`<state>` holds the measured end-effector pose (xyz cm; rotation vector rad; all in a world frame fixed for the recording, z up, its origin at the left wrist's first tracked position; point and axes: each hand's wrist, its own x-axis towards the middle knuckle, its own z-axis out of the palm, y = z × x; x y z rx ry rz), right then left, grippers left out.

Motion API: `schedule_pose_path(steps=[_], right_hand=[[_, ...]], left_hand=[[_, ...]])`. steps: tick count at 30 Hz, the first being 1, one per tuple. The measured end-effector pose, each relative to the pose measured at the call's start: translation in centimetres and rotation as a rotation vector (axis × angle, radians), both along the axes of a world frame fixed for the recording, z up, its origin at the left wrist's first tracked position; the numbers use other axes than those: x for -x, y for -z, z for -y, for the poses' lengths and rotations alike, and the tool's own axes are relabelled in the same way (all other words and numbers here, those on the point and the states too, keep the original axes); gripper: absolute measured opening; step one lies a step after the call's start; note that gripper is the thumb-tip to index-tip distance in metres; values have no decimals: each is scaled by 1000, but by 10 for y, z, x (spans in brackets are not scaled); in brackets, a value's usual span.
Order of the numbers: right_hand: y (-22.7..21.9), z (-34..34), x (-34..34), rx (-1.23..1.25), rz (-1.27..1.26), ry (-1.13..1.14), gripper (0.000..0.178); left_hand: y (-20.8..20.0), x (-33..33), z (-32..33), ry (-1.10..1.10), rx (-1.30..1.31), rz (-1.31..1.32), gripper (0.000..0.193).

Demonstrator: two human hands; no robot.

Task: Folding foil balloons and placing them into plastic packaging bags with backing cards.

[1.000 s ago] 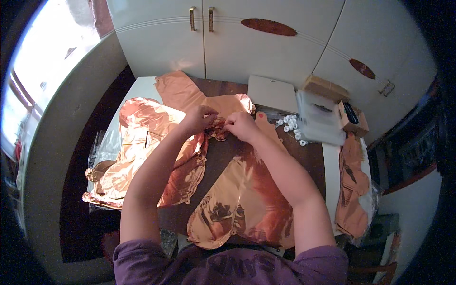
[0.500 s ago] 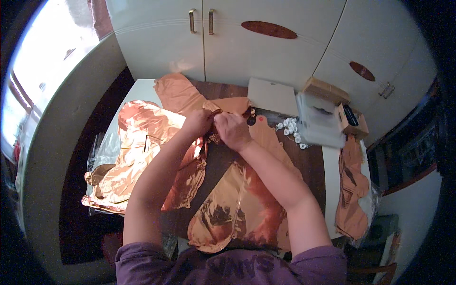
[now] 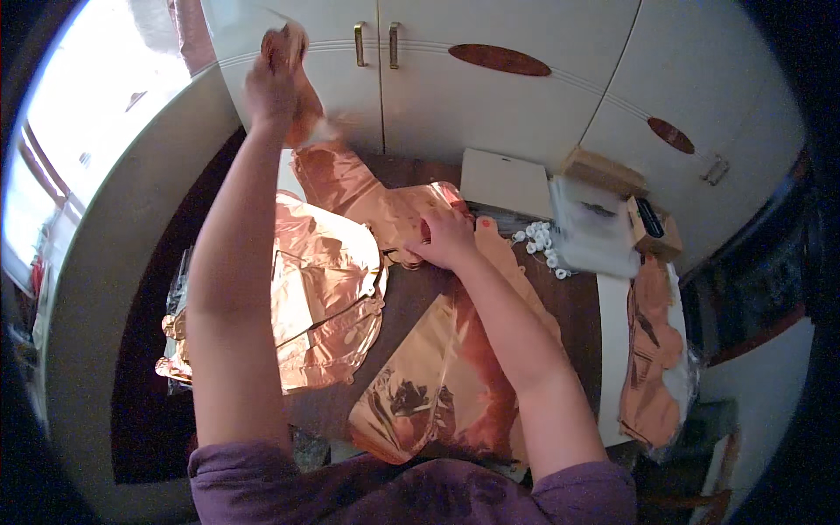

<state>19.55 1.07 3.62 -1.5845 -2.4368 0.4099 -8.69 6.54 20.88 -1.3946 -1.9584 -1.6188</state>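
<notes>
My left hand (image 3: 271, 94) is raised at the far left, in front of the white cupboard. It is closed around a folded copper foil balloon (image 3: 304, 109), whose ends are blurred by motion. Near the table's middle my right hand (image 3: 449, 238) lies on a flat copper foil balloon (image 3: 398, 206), its fingers apart and touching the foil. Another uninflated foil balloon (image 3: 328, 289), shiny and creased, is partly hidden behind my left forearm. Close to me, a wide copper foil balloon (image 3: 407, 385) lies flat, with a longer one (image 3: 503, 262) beneath my right forearm.
White ribbon rolls or rings (image 3: 538, 236) lie in a small heap right of centre. Behind them are a white box (image 3: 503, 179), clear plastic bags (image 3: 595, 223) and a cardboard box (image 3: 656, 229). More foil balloons (image 3: 652, 350) lie at the right edge. Cupboard doors (image 3: 490, 96) border the table's back.
My hands were together over the table's middle, at the foil. My left hand has swung up and left with a foil balloon; my right hand has lowered onto the foil and opened out.
</notes>
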Motion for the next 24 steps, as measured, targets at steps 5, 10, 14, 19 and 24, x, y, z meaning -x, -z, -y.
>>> schedule_pose_path(steps=[5, 10, 14, 19, 24], right_hand=[[39, -26, -27, -370, -855, 92, 90], [-115, 90, -70, -1126, -323, -188, 81], [-111, 158, -122, -476, 215, -438, 36], [-56, 242, -176, -664, 41, -287, 27], [-20, 308, -184, -657, 55, -214, 26]], left_hand=[[-1, -40, 19, 585, -113, -712, 34], [47, -124, 140, 797, 95, -992, 15], [86, -181, 208, 1016, -79, -902, 29], [137, -174, 278, 1141, -118, -704, 40], [193, -156, 316, 1210, 293, -693, 43]])
